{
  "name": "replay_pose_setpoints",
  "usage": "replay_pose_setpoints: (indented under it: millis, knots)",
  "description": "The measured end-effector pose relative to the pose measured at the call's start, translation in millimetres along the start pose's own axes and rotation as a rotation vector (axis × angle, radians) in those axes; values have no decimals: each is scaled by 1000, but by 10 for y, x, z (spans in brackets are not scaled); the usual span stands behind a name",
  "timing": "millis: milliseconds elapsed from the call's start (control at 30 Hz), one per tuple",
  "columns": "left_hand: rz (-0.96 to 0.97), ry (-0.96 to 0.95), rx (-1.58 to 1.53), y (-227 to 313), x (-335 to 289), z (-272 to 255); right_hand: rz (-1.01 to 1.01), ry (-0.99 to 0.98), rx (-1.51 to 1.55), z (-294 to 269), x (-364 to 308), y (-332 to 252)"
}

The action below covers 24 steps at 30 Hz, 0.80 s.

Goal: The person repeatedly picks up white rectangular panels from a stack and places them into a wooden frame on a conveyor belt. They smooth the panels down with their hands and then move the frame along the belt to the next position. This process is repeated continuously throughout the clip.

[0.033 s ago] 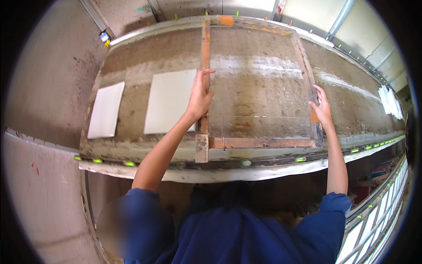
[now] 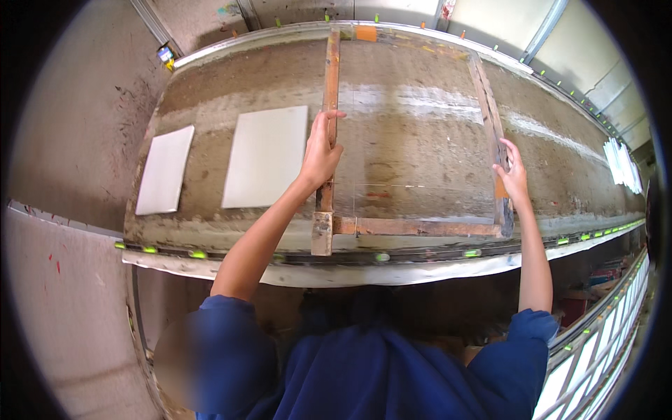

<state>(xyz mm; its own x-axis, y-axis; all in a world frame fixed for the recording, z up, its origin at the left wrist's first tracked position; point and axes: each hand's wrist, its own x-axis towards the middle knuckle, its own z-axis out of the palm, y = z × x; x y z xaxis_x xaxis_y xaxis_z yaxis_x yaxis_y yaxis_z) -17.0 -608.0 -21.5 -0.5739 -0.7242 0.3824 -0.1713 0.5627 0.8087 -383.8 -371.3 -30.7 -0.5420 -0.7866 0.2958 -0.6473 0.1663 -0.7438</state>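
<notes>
A rectangular wooden screen frame [image 2: 420, 227] with a see-through middle spans the long brown table [image 2: 399, 154]. My left hand [image 2: 320, 152] grips its left bar, with the index finger reaching across the wood. On the opposite side my right hand [image 2: 514, 173] holds the right bar, its fingers bent over the outer edge and its thumb toward the inside. A small wooden block [image 2: 322, 234] sits at the frame's near left corner. Left of the frame lies a white sheet [image 2: 266, 157], partly behind my left forearm. Another white sheet [image 2: 165, 170] lies farther left.
Bright green clips [image 2: 198, 255] line the table's near rail, and more markers run along the far edge. Several white strips [image 2: 621, 165] lie at the right end. A small blue-and-yellow item [image 2: 166, 57] is at the far left corner. A slatted rack [image 2: 595, 343] stands at lower right.
The frame, held in both my hands, has shifted slightly right over the table. The gap between its left bar and the nearer white sheet is wider. Both grips look the same.
</notes>
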Motion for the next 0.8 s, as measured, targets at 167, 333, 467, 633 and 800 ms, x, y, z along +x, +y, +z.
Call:
replay_pose_setpoints:
  millis: [167,333,467,633,800]
  knots:
    - [-82,14,46,-73,-178,617,99,-44,-52,-143,-109,472]
    - [-149,51,21,-101,-259,807,99,-102,-80,-95,20,716]
    - [-152,64,35,-126,-253,879,16,-88,-61,-81,62,846]
    - [-40,101,146,-123,-374,1025,2,-125,-26,-223,-72,848]
    - [-53,-23,176,-112,-287,1053,131,-127,-18,-312,-114,703]
